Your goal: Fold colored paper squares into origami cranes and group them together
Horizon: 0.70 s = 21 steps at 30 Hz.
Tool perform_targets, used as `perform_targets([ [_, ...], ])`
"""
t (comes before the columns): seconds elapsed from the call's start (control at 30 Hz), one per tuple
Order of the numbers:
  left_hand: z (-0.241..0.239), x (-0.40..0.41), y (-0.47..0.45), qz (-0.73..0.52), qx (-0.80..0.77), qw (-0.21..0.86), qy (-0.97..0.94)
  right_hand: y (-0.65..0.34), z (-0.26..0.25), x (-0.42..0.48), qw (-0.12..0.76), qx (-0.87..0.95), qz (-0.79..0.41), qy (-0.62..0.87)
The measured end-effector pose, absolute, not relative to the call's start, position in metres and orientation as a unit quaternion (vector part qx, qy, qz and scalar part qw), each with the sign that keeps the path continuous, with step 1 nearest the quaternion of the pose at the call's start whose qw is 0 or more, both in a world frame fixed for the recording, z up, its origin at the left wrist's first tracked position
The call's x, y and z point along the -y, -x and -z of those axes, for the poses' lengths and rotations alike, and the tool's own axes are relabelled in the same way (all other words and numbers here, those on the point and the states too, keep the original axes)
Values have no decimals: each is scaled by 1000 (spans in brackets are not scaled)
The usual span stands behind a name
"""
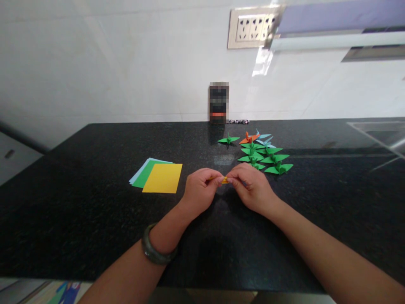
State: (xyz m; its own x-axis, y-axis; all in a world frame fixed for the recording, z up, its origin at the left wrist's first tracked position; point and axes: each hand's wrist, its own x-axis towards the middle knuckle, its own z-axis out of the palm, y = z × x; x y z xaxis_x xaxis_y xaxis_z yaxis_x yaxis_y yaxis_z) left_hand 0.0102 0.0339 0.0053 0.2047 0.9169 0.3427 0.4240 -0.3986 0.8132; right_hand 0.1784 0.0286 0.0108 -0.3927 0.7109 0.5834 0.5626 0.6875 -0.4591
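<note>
My left hand [203, 185] and my right hand [251, 184] meet above the dark countertop, thumbs and fingers pinched on a small folded yellow paper [225, 180]. Most of that paper is hidden by my fingers, so its exact shape cannot be made out. To the left of my left hand lie flat paper sheets, a yellow sheet [163, 178] on top of a green sheet [144, 174] and a light blue sheet [135, 172]. Just beyond my right hand stand several green paper cranes [275, 158], with an orange paper crane [248, 137] and light blue paper cranes [265, 142] behind them.
A single green paper crane [228, 139] sits apart, left of the group. A dark upright object [219, 102], blurred out, leans at the white wall, with a beaded strand [239, 122] beside it. A socket panel [253, 28] is on the wall. The black countertop [79, 211] ends near my forearms.
</note>
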Motion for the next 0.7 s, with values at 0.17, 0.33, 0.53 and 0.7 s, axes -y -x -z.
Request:
perform_targets([
  [0.17,-4,-34,-13,-440,-473,405,-647,-175,-11,-27,412,788,-164,427],
  [0.33,-4,-36,-18,-493,-418,608,-461,-169,-2,-29,476,594,-375,529],
  [0.53,-3,-35,-19,-470,-444,622,-441,-164,-3,-27,494,503,-487,516],
  [0.7,-3,-37,-17,-470,-437,584,-497,-165,-5,-26,452,558,-486,498],
])
